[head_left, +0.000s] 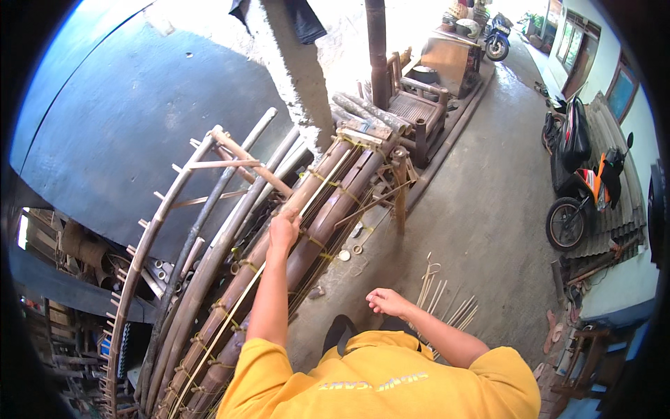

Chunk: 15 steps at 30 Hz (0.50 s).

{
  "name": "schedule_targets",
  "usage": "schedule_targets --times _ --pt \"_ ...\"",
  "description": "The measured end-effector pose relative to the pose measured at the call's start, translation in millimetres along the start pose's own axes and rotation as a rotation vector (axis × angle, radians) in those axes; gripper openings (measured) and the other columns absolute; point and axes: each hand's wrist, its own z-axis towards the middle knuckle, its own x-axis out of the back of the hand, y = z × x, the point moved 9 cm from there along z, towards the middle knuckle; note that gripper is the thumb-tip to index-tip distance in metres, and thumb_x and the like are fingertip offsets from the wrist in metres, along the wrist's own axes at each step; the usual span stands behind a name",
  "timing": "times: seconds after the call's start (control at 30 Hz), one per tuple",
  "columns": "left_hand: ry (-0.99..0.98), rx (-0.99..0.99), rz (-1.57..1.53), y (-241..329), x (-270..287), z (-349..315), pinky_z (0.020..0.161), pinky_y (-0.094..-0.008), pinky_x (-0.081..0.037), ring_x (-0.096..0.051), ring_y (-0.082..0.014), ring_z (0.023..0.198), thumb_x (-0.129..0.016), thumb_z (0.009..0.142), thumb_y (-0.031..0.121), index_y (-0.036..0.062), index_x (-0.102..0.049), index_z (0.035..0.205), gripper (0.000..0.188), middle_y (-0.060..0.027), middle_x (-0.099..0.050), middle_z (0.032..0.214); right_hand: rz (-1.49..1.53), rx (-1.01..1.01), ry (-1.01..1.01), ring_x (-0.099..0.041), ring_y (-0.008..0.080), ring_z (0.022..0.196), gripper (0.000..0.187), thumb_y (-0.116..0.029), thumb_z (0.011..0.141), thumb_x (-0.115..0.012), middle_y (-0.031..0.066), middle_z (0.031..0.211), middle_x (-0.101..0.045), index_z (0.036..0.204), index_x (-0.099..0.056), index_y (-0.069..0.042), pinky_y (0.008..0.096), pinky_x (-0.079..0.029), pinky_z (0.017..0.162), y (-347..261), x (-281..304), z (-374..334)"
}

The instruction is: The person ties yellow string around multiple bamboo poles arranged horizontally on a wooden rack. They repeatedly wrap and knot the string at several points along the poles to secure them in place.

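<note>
A long rack of thick brown bamboo poles (323, 225), bound with yellow-green ties, slants from the lower left up to the middle. Along it runs a thin pale bamboo strip (241, 299). My left hand (283, 229) is closed around this strip, low over the poles; the fingertips are partly hidden. My right hand (388, 302) hangs in the air in front of my body, above the concrete floor, with its fingers curled closed. Whether anything small is inside it cannot be seen. Several thin bamboo sticks (457, 312) lie on the floor beside my right forearm.
A curved bamboo ladder-like frame (150, 248) with pegs stands left of the rack. Beyond the rack's far end are a bamboo chair (419, 108) and a post (377, 52). An orange-and-black motorbike (583, 181) is parked at the right, a blue one (497, 36) farther off.
</note>
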Motion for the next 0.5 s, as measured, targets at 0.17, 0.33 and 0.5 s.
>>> schedule_targets --times 0.17,0.33,0.5 --pt "-0.331 0.093 0.224 10 -60 54 0.09 -0.0461 -0.054 -0.07 -0.0375 0.101 -0.072 0.087 0.018 0.0065 -0.076 0.105 0.022 -0.0209 -0.073 0.105 0.177 0.046 0.19 -0.061 0.0086 0.078 0.026 -0.03 0.104 -0.056 0.0016 0.096 -0.067 0.115 -0.066 -0.008 0.027 -0.051 0.071 -34 98 30" --pt "-0.093 -0.049 -0.041 26 -66 81 0.085 -0.0434 -0.055 -0.07 -0.0381 0.098 -0.067 0.091 0.019 0.006 -0.074 0.108 0.023 -0.0227 -0.071 0.103 0.323 0.008 0.231 -0.059 0.0088 0.079 0.026 -0.03 0.105 -0.054 0.0005 0.097 -0.065 0.115 -0.066 -0.01 0.0259 -0.051 0.072 -71 135 89" --pt "-0.268 0.036 -0.047 37 -90 110 0.083 -0.0423 -0.054 -0.071 -0.0379 0.094 -0.066 0.091 0.019 0.0047 -0.074 0.108 0.024 -0.0229 -0.072 0.098 0.198 0.052 0.031 -0.059 0.0089 0.082 0.025 -0.029 0.105 -0.052 0.0002 0.099 -0.064 0.114 -0.066 -0.01 0.0264 -0.052 0.075 -143 114 144"
